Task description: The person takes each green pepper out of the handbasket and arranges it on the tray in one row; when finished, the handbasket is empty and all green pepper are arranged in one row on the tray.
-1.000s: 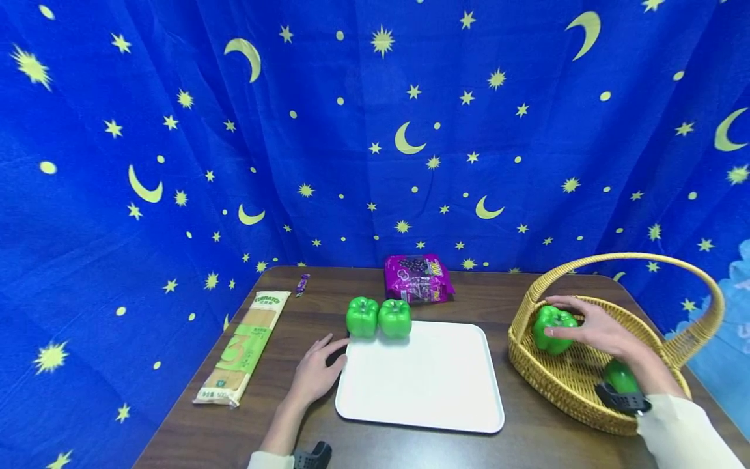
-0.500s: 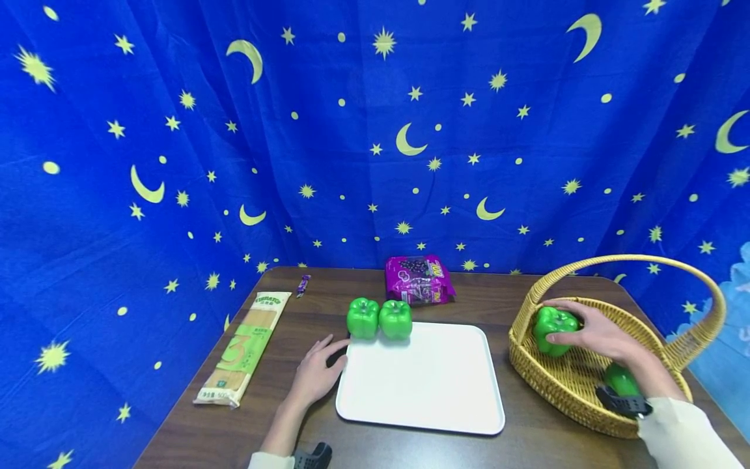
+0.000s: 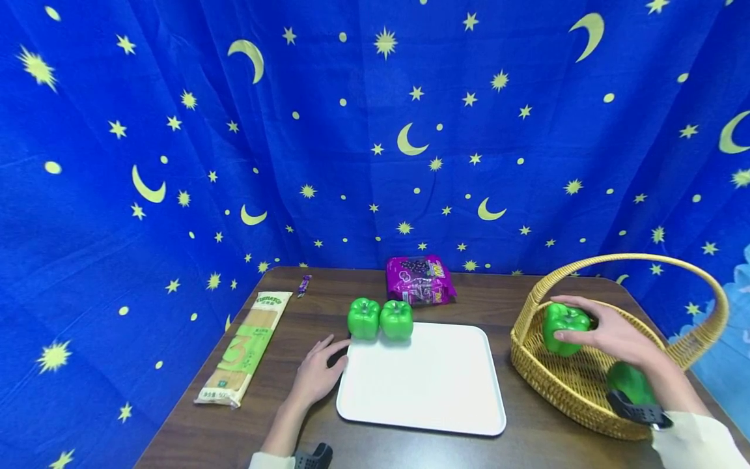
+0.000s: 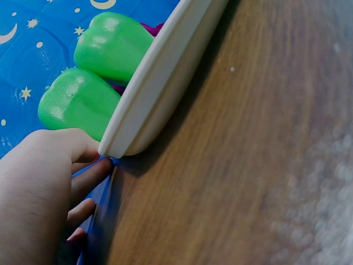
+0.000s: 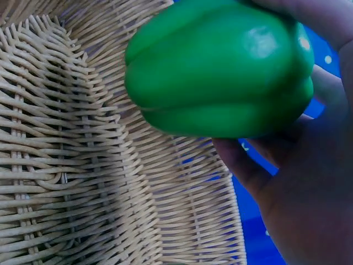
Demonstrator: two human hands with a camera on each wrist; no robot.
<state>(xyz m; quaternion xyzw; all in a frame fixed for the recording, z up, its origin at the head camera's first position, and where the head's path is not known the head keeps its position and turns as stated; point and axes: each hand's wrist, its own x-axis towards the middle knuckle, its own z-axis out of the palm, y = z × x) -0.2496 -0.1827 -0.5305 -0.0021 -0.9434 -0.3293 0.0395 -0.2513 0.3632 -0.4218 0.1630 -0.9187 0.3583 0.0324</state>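
It looks like a makeshift tabletop set-up in a curtained-off corner; whether the room beyond is a home, office or lab cannot be told. A deep blue curtain [image 3: 328,169] printed with pale yellow moons and stars hangs behind the table [image 3: 527,430] and along its left side, hiding the walls. The dark wood-grain tabletop carries a few household goods: a white tray [image 3: 422,384], a wicker basket [image 3: 545,385], green peppers [image 3: 396,319] and packaged food [image 3: 418,280].

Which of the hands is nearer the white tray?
Left. The left hand is right at the left edge of the white tray. The right hand is off beyond the tray's right side, over the basket, holding a green pepper.
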